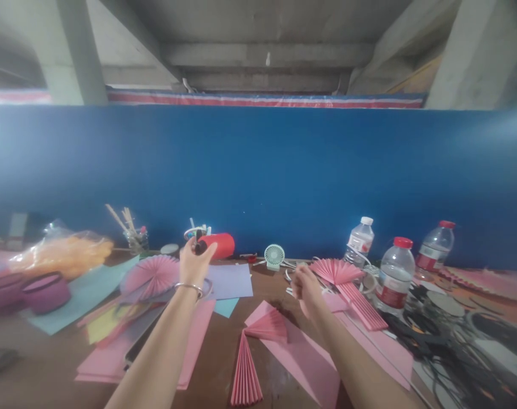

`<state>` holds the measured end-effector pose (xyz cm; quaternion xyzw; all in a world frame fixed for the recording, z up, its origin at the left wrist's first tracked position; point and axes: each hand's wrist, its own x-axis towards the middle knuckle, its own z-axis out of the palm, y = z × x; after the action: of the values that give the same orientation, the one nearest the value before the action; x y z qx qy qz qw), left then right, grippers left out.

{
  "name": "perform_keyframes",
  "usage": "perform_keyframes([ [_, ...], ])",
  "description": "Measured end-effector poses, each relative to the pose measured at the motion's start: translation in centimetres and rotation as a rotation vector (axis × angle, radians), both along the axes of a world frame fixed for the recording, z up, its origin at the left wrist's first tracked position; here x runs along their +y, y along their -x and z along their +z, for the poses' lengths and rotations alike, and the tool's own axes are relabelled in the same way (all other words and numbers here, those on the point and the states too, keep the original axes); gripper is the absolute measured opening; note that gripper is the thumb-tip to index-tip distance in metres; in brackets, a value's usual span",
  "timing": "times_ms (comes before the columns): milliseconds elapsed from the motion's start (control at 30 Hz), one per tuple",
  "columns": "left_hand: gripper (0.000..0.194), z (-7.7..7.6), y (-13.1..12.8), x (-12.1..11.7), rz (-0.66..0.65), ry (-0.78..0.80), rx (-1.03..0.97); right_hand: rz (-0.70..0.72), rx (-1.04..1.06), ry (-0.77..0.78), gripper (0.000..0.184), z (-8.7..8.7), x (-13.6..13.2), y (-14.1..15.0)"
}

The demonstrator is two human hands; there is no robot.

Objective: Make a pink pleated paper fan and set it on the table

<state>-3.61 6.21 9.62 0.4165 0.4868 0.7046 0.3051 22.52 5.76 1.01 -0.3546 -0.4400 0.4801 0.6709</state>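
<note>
the left hand grips the red cylinder by its dark end, long axis roughly level, pointing right; the curled right hand is well apart, contents unclear; folded pink paper lies between the forearms

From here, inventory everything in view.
Cylinder: one, red, centre left
Pleated papers: several, pink, scattered
Flat sheets: several, pink, blue, lilac, yellow, across table
Bottles: three, clear, right
Mini fan: one, green, back centre
Bag: one, clear, orange contents, left
Tubs: two, purple, far left
Stick jar: one, clear, back left
Cables: several, mostly black, right
Table: one, brown, below
Partition: one, blue, behind
Beams: several, grey, overhead
Bangle: at least one, silver, left wrist
Left hand: one, bare, on cylinder
Right hand: one, bare, centre right
</note>
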Motion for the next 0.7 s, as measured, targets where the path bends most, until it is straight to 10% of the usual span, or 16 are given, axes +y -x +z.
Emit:
perform_keyframes([
  [233, 0.026, 0.7, 0.3, -0.9, -0.440, 0.010, -0.374, 0.002, -0.611, 0.070, 0.017, -1.2, -0.6, 0.5],
  [400, 0.039, 1.0, 1.9, -2.0, -0.653, 0.130, -0.165, 0.045, -0.398, 0.160, 0.033, -0.2, 0.9, -1.4],
  [700, 0.044, -0.2, 2.7, -0.5, -0.248, 0.249, 0.470, 0.038, 0.169, 0.229, 0.032, -0.9, 1.7, -2.6],
])
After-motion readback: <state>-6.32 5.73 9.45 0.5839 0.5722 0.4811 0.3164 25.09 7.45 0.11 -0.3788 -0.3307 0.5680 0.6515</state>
